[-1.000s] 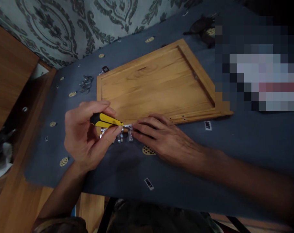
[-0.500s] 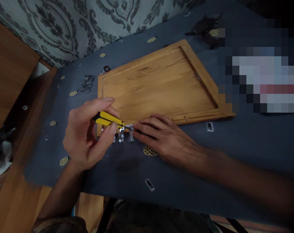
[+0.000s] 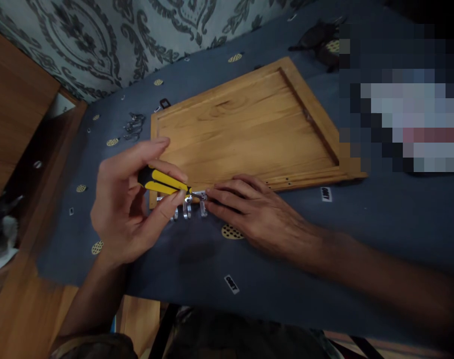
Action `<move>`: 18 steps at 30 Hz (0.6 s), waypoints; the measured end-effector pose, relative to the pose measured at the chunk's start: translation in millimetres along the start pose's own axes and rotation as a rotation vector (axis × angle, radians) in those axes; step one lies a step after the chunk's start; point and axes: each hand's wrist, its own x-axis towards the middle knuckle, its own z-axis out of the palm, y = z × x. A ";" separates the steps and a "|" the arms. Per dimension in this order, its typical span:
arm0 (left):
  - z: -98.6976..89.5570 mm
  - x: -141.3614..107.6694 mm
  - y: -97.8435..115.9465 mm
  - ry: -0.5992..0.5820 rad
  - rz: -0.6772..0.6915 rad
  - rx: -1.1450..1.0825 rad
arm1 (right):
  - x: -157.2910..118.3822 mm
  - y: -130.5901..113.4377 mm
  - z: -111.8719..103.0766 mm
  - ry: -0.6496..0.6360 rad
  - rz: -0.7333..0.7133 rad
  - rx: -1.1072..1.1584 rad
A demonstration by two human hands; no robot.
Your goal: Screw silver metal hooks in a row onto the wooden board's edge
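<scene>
My left hand [image 3: 127, 209] pinches the yellow-and-black handle of a screwdriver [image 3: 163, 182] between thumb and fingers. Its short shaft points right, with the tip at a shiny metal hook rail [image 3: 199, 195] on the near edge of a framed wooden panel [image 3: 234, 137]. Several silver hooks hang from the rail over the cloth. My right hand [image 3: 257, 209] lies across that edge, fingers together, fingertips holding down the rail's right end; its thumb is hidden. Small dark holes show in the wood to the right of these fingers.
A dark blue patterned cloth [image 3: 287, 279] covers the table. Loose metal hooks [image 3: 133, 125] lie left of the panel, and a small dark square piece [image 3: 164, 103] lies behind its corner. A dark object [image 3: 317, 44] sits at the back right, beside a pixelated area. Patterned wallpaper [image 3: 137, 35] stands behind.
My left hand has shifted and turned slightly around the screwdriver handle, its index finger moving up and left. The screwdriver tip stays at the rail, and my right hand keeps its place.
</scene>
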 end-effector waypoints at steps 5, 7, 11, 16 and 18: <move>2.6 1.6 3.5 0.203 -0.064 -0.046 | -0.7 0.2 -0.1 -0.010 -0.002 0.020; 1.6 1.6 4.7 0.187 -0.093 -0.019 | -0.7 -0.2 -0.5 -0.003 0.000 0.017; -0.8 0.1 1.5 0.043 0.023 0.048 | -0.2 -0.5 -0.8 0.013 -0.008 -0.003; 2.3 -2.7 0.5 0.061 0.006 0.064 | 0.3 -0.8 -0.6 -0.003 -0.002 -0.010; 3.5 -3.4 1.7 0.049 -0.016 0.071 | 0.4 -1.1 -0.9 -0.001 -0.003 -0.002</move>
